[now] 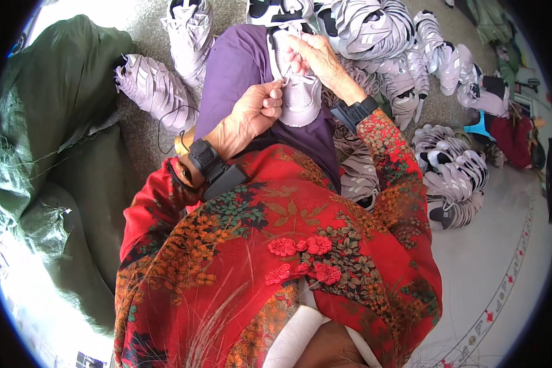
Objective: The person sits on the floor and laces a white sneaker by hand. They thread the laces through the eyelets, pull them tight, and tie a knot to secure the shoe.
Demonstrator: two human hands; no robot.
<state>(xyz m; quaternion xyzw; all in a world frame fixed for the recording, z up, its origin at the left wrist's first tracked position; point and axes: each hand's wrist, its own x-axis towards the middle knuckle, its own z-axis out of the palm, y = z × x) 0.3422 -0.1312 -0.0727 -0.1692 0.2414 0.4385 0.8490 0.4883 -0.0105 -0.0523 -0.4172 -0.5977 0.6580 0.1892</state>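
Observation:
A pale lilac sports shoe [300, 92] lies on my lap, over purple trousers [239, 67]. My left hand [256, 110] is closed on the shoe's near left edge, fingers pinched together, possibly around a thin thread. My right hand [316, 55] grips the shoe's upper part near the laces, fingers curled over it. Both wrists carry black bands. My sleeves are red with a flower pattern.
A heap of similar lilac and white shoes [398, 43] lies ahead and to the right, with more shoes [454, 178] on the floor at right. Two loose shoes [156, 89] sit on the left. Large green sacks [49, 122] fill the left side. Pale floor [490, 270] lies at lower right.

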